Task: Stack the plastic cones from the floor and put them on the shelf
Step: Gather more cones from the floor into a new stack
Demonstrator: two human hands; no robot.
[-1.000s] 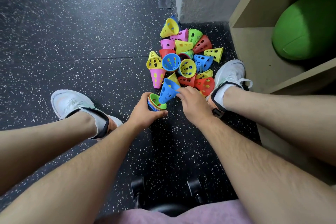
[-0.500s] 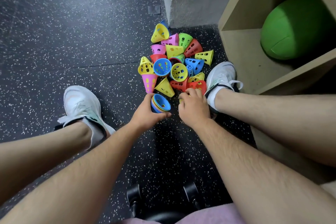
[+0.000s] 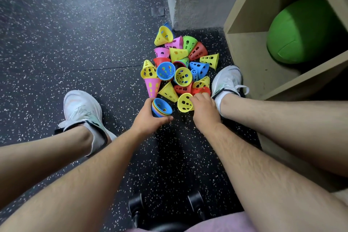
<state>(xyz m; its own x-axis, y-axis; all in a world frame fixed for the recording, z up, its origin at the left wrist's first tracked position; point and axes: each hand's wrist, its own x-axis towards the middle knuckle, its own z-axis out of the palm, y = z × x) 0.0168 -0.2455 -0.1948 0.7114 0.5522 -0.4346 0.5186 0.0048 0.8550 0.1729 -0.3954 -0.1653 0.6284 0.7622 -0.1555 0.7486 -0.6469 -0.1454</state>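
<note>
Your left hand (image 3: pixel 148 118) wraps the stack of cones (image 3: pixel 162 108), hiding everything below the rims, and the rims are too thin to count. Your right hand (image 3: pixel 204 109) grips a yellow cone (image 3: pixel 184 102), its fingertips tucked out of sight under the knuckles. At the far end of the pile (image 3: pixel 180 69), a blue cone (image 3: pixel 169 25) shows only an edge. The green ball (image 3: pixel 301 30) is partly covered by a board of the shelf (image 3: pixel 250 56).

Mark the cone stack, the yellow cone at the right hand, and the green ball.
cone stack (image 3: pixel 162 107): head view, inside of the blue top cone.
yellow cone (image 3: pixel 184 102): head view, its perforated wall.
green ball (image 3: pixel 301 30): head view, middle of its surface.
</note>
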